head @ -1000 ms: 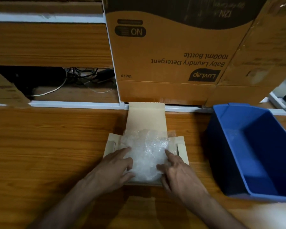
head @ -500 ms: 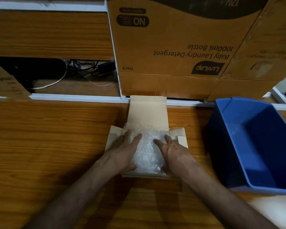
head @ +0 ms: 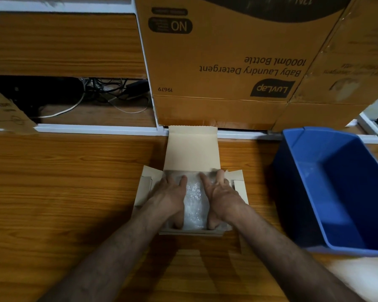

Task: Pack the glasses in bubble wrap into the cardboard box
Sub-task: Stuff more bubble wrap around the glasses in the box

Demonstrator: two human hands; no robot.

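Observation:
A small tan cardboard box (head: 192, 149) lies open on the wooden table, its lid standing up at the back and side flaps spread out. A clear bubble-wrap bundle (head: 195, 201) fills the box; the glasses inside it are hidden. My left hand (head: 169, 197) lies flat on the bundle's left half, fingers spread and pointing away from me. My right hand (head: 219, 196) lies flat on the right half, fingertips near the box's far edge. Both palms are on the wrap, inside the box walls.
A blue plastic bin (head: 336, 188) stands close to the right of the box. Large brown cartons (head: 227, 62) stand behind it against the back. A recess with cables (head: 109, 94) is at the back left. A carton corner (head: 7, 114) pokes in at the left.
Both hands slid forward over the bundle, from its near edge onto its top. The bubble wrap has flattened and sunk lower into the box.

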